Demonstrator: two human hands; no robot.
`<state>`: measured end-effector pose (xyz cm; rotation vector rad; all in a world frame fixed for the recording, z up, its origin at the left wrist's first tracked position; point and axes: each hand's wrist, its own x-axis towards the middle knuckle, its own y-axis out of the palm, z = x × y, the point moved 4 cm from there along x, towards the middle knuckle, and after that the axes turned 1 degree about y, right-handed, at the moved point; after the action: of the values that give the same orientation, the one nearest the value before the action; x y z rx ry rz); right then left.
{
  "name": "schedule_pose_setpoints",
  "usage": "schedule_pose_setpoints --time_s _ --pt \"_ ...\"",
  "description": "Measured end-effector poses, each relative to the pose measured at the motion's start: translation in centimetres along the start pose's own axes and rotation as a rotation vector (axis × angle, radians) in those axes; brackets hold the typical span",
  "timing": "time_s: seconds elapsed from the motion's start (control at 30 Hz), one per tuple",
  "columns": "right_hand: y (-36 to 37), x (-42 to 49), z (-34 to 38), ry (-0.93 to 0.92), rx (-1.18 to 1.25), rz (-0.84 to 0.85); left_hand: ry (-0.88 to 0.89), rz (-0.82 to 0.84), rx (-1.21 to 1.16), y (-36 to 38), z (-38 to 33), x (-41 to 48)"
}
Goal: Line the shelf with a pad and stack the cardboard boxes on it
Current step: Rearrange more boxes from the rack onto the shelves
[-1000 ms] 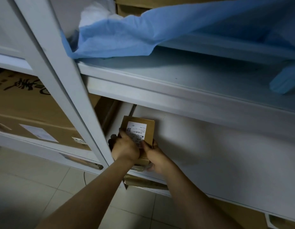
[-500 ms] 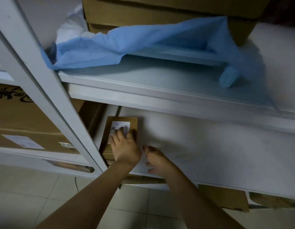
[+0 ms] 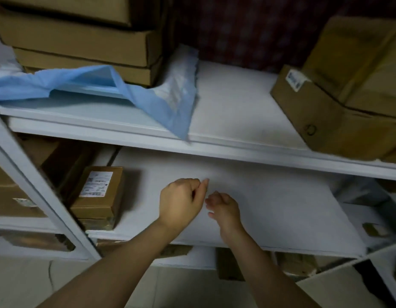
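Observation:
A small cardboard box (image 3: 99,192) with a white label lies on another flat box at the left end of the lower shelf, on a white pad (image 3: 270,201) that lines that shelf. My left hand (image 3: 181,202) and my right hand (image 3: 224,207) hover side by side over the middle of the pad, to the right of the boxes. Both have loosely curled fingers and hold nothing. A blue pad (image 3: 148,94) lies crumpled on the upper shelf (image 3: 232,107), partly under a stack of flat cardboard boxes (image 3: 81,41).
A large cardboard box (image 3: 348,96) sits at the right end of the upper shelf. A white upright post (image 3: 37,185) stands left of the small boxes, with big cartons (image 3: 6,196) beyond it. More boxes lie below the lower shelf, above a tiled floor.
Both hands have let go of the small box and moved right, over the middle of the pad. The view has swung up and right, showing more of the upper shelf.

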<state>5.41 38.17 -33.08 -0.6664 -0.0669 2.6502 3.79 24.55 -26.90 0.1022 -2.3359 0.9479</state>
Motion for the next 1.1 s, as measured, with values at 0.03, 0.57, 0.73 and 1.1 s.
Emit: schedule_pose_setpoints --time_s 0.03,0.57,0.73,1.1 --pt "-2.3 -0.6 0.5 -0.045 0.011 -0.030 0.082 -0.057 -0.012 0.3 -2.7 -0.2" --pt "-27.0 -10.7 16.5 -0.730 0.288 -0.447 0.017 -0.285 -0.548 -0.1 -27.6 9.8" --pt "-28.4 -11.3 22.1 -0.852 0.165 -0.592 -0.345 -0.005 -0.827 -1.2 -28.6 16.3" --pt "-26.0 -11.6 25.6 -0.808 0.001 -0.422 -0.655 0.370 -1.158 -0.4 -28.0 19.5"
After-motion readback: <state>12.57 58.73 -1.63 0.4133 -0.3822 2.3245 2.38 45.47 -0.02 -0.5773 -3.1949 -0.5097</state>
